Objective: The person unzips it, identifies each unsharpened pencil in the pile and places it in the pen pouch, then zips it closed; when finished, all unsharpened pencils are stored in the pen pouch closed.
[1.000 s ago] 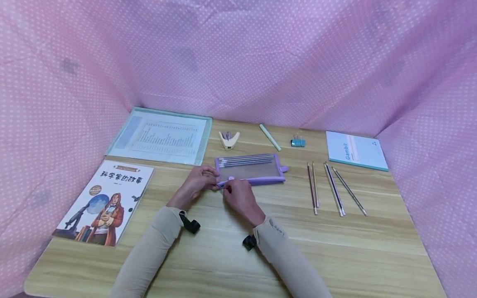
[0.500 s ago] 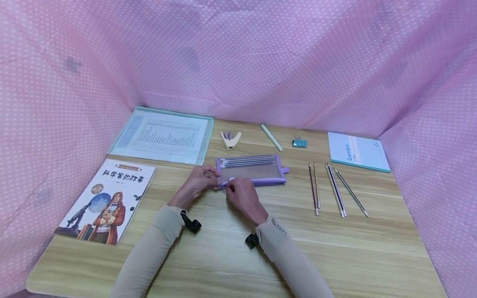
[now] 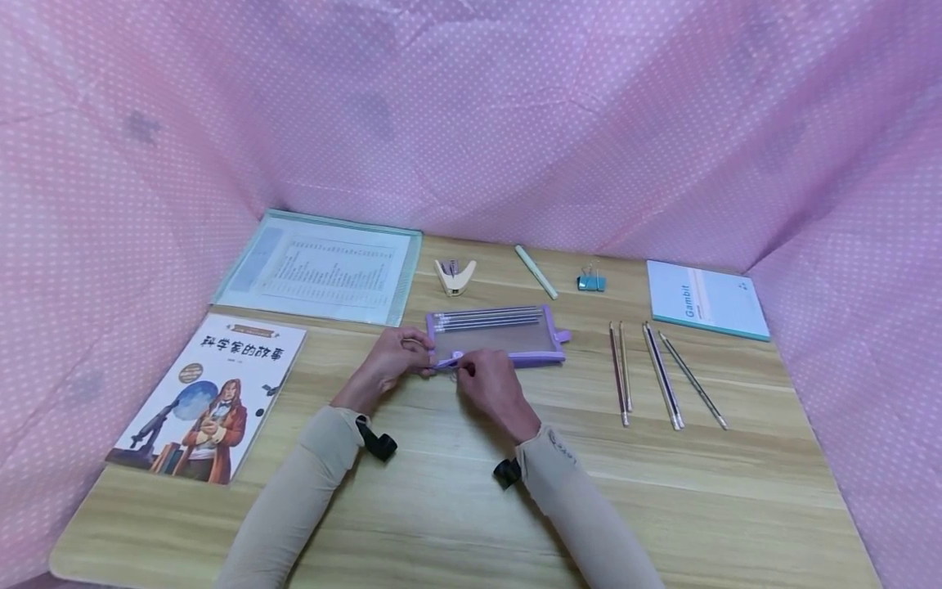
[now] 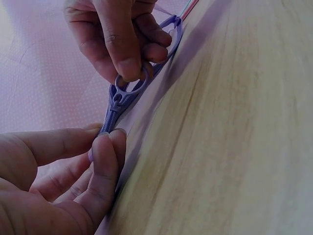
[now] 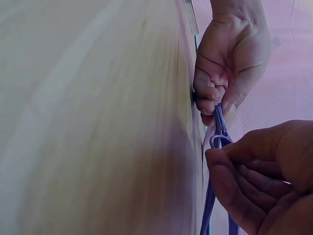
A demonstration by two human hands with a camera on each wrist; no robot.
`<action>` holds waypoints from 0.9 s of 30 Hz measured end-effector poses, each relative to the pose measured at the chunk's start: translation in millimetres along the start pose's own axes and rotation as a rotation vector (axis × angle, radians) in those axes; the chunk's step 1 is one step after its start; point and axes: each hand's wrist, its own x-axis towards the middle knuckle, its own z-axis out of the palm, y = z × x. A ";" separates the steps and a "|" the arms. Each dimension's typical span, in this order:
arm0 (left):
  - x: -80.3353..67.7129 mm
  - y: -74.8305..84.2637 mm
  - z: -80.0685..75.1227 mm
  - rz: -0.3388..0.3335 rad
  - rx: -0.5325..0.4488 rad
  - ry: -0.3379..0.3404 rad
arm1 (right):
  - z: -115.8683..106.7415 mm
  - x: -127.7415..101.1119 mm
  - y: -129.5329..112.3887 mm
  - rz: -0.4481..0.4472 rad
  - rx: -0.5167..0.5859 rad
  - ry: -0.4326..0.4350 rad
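Note:
A purple-edged see-through pencil case (image 3: 500, 339) lies on the table with several pencils (image 3: 489, 316) inside along its far side. My left hand (image 3: 396, 358) pinches the near left corner of the case, at the end of its zipper. Thumb and finger of my right hand (image 3: 495, 384) grip the ring-shaped zipper pull (image 4: 131, 87), a short way right of the left fingertips. In the left wrist view the zipper is closed between the slider and the left fingers, and its two sides part beyond the slider. The right wrist view shows the same zipper pull (image 5: 220, 141).
Several loose pencils (image 3: 653, 376) lie right of the case. Behind it are a cream stapler-like tool (image 3: 455, 278), a pale green pen (image 3: 536, 272) and a teal binder clip (image 3: 591, 282). A book (image 3: 209, 401) and clear folder (image 3: 324, 266) lie left, a notebook (image 3: 708, 300) far right.
My right hand has moved to the right along the near edge of the case, drawing the zipper pull with it. The left hand stays at the corner.

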 end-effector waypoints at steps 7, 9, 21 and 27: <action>1.1 -0.2 0.5 -0.010 -0.016 0.006 | -1.6 -1.5 3.0 -0.015 0.028 -0.003; 0.7 0.1 0.0 -0.010 -0.018 0.005 | -3.2 -1.9 3.7 -0.005 0.033 -0.013; 1.1 -2.4 -1.7 0.007 -0.007 -0.002 | -9.6 -2.9 13.3 0.043 0.049 -0.043; 0.3 -1.2 -2.2 0.003 -0.024 0.002 | -16.8 -4.0 20.0 0.111 0.088 -0.035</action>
